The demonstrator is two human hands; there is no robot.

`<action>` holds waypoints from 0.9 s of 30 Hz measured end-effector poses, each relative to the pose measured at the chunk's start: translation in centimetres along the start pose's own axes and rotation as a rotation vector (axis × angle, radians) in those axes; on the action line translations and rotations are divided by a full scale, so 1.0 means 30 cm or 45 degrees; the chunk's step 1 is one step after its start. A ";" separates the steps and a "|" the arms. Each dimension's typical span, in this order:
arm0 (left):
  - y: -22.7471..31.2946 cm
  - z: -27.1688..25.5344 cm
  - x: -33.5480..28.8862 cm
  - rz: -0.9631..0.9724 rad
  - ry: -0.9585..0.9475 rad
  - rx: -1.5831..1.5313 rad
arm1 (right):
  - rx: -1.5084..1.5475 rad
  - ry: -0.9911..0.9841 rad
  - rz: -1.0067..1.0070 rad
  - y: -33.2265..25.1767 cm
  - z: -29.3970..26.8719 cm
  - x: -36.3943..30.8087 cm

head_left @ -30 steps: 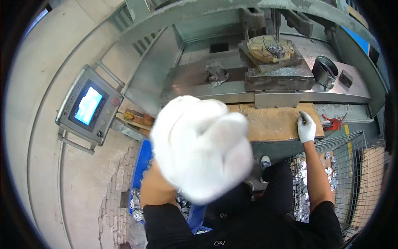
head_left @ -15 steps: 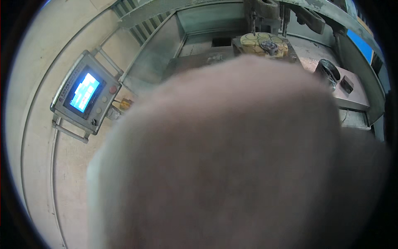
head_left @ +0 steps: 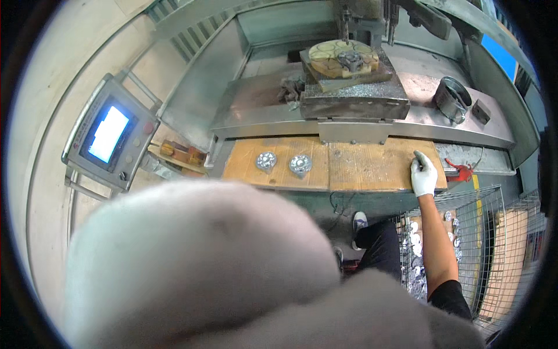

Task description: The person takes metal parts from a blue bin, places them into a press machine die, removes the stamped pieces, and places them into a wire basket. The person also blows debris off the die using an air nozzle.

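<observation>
A large, blurred pale gloved shape fills the lower left and middle, right up against the view. It appears to be my left hand (head_left: 203, 250), its fingers too close and smeared to make out. My right hand (head_left: 424, 176), in a white glove, rests on the right end of a wooden board (head_left: 372, 163), fingers stretched forward with nothing seen in them. Two round silvery metal parts, one (head_left: 266, 161) beside the other (head_left: 300, 166), lie on the board's left half, away from my right hand.
Behind the board, a machine bed carries a round yellowish fixture (head_left: 325, 61) with a metal part on it, under a spindle (head_left: 346, 26). A control panel (head_left: 107, 134) stands left. To the right are a dark metal ring (head_left: 452, 99), a red-handled tool (head_left: 460, 171) and a wire basket (head_left: 494, 232) of metal parts.
The blurred hand has dropped lower and to the left. The board, the two metal parts, my right hand and the basket are now uncovered, and the view has tilted down slightly.
</observation>
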State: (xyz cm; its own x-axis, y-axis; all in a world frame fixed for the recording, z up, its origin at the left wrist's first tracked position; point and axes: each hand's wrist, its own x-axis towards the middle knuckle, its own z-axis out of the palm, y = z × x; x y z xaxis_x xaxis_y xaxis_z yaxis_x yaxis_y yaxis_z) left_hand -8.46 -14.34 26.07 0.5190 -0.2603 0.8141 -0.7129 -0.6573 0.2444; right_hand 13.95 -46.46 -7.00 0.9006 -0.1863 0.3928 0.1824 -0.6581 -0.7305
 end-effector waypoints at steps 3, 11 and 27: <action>-0.023 0.008 -0.014 -0.021 0.032 -0.071 | -0.035 0.062 -0.124 -0.005 0.018 0.012; -0.070 0.017 -0.052 -0.047 0.119 -0.229 | -0.026 0.068 -0.169 0.021 0.023 0.016; -0.645 0.567 -0.645 -1.070 -0.462 0.596 | 0.242 0.100 -0.788 -0.701 0.019 0.262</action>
State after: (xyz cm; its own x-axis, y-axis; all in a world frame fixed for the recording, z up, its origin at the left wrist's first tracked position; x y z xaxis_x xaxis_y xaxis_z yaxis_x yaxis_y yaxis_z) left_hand 3.31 -8.62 -3.36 0.9321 0.2640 0.2478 0.1613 -0.9155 0.3686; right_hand 17.43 -33.66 11.13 0.5767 0.1283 0.8068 0.7310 -0.5219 -0.4395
